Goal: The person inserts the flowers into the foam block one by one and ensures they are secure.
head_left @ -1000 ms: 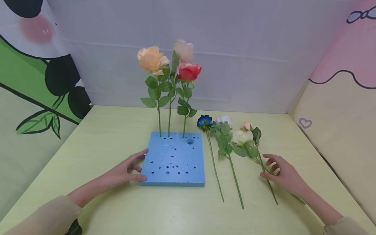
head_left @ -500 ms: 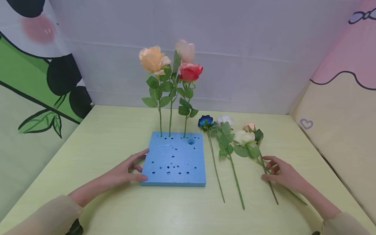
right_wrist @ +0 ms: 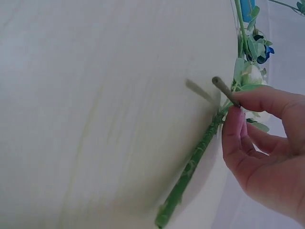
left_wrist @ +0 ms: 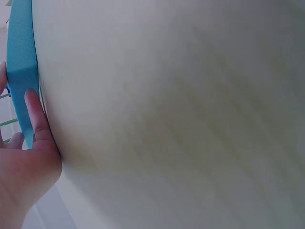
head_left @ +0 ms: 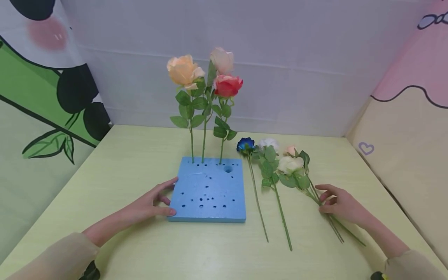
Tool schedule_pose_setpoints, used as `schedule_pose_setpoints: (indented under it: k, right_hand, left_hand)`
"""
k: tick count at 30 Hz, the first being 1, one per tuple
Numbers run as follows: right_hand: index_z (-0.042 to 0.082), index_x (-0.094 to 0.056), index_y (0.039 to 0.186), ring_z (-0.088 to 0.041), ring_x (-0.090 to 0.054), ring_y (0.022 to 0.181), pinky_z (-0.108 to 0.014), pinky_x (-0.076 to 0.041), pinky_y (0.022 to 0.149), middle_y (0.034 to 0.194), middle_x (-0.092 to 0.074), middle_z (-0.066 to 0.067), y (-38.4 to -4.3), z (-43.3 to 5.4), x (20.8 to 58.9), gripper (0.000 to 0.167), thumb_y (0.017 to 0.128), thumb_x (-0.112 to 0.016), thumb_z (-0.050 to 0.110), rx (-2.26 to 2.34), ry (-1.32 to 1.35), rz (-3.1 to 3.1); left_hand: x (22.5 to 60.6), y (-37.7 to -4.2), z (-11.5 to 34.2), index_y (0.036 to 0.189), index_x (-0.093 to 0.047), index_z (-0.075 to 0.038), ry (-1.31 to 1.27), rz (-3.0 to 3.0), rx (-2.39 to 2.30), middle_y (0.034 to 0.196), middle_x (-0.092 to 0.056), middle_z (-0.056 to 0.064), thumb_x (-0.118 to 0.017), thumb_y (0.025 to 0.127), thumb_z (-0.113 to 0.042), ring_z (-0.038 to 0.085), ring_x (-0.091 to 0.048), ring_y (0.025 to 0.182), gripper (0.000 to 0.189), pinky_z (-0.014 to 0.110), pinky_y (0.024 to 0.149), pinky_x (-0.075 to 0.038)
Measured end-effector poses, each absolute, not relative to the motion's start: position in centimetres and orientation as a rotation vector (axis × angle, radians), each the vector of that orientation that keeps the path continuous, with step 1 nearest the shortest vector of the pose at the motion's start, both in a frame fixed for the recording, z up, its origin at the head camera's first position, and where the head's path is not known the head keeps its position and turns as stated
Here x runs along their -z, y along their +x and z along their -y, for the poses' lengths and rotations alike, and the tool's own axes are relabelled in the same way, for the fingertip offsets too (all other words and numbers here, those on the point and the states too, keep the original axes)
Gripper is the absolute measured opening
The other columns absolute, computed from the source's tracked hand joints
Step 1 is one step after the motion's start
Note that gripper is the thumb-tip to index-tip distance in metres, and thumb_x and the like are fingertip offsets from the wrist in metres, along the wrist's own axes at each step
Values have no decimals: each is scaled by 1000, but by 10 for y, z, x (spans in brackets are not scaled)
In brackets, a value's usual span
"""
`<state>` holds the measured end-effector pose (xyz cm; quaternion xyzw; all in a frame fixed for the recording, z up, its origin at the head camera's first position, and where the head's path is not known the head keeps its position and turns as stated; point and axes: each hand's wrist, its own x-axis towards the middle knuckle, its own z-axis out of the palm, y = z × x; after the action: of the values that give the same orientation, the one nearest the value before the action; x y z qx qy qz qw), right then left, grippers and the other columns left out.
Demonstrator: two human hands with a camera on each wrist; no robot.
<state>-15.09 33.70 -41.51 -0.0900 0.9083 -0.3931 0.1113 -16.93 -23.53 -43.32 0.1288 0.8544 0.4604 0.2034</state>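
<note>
My left hand [head_left: 159,200] rests against the left edge of a blue foam block [head_left: 191,186] with many small holes. Its thumb lies straight along the block's side in the left wrist view. At the right, my right hand [head_left: 341,204] pinches the thin brownish stem [right_wrist: 224,88] of an artificial peach rose [head_left: 290,150] between thumb and fingertip. The stem's cut end is off the table, casting a shadow. Beneath it lies the thicker green stem [right_wrist: 183,181] of a cream rose [head_left: 291,165]. The peach bloom is partly hidden behind the cream one.
A yellow-orange rose [head_left: 184,70], a pale pink rose [head_left: 222,60] and a red rose [head_left: 228,86] stand upright along the block's back edge. Between block and right hand lie a blue rose [head_left: 245,144] and a white rose [head_left: 268,145]. A cloth wall [head_left: 297,101] closes the back.
My right hand has taken hold of the peach rose's stem and moved slightly right; the stem's lower end has swung right. The left hand stays on the block. The head view has shifted slightly.
</note>
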Motion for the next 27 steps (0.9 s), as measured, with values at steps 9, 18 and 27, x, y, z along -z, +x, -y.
schedule_pose_setpoints:
  k: [9,18,27]
  right_hand:
    - [-11,-36,145,-7,-65,86,-27,-58,74,112,-60,-23,-155,-338,405,65,89,-65,2,1212,-238,-2528]
    - [-10,-35,146,-8,-66,86,-30,-58,76,109,-59,-19,-157,-341,398,64,90,-63,2,1275,-212,-2513]
    - [-4,-38,147,-18,-70,83,-29,-59,75,107,-60,-20,-168,-330,381,61,92,-65,7,1358,-241,-2614]
  left_hand:
    - [433,-170,236,159,-16,-29,350,-2373,-1281,162,-24,14,-77,84,-34,25,-51,115,97,30,82,-47]
    - [432,-171,236,159,-15,-29,367,-2357,-1280,159,-26,16,-78,84,-33,25,-52,113,98,32,82,-46]
    - [431,-174,237,159,-16,-31,384,-2370,-1238,156,-27,16,-79,83,-33,25,-52,112,98,29,79,-47]
